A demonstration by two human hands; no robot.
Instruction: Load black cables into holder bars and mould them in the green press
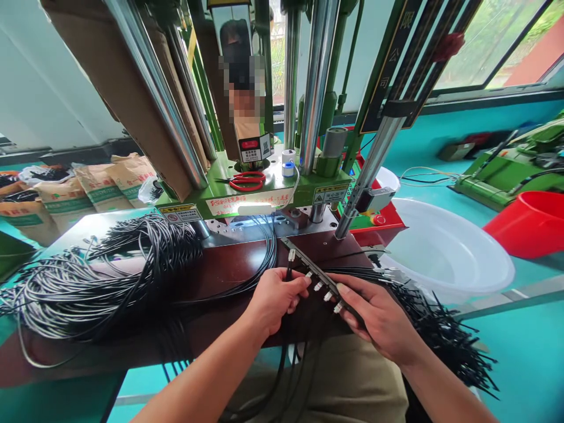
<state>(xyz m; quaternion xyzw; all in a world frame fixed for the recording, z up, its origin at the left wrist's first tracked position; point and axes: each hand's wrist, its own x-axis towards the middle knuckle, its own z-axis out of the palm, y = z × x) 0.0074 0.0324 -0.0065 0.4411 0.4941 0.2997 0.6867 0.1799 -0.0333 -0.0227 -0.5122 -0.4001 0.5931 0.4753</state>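
Note:
My right hand (379, 317) grips a long dark metal bar (308, 263) that slants up to the left and carries several small silver plug tips along it. My left hand (275, 298) is closed in a pinch on a thin black cable (288, 271), holding its silver end at the bar. Both hands work over the dark red-brown work plate (229, 264) in front of the green moulding machine (268, 188). A big coil of black cables (101, 270) lies to the left, and a heap of black cable ends (440, 329) lies under and right of my right wrist.
Red-handled scissors (247, 181) and small tape rolls (288, 163) sit on the machine's green ledge among chrome columns (315, 88). A white plastic basin (445, 252) and a red tub (529, 223) stand at the right. Paper sacks (97, 188) are stacked at the far left.

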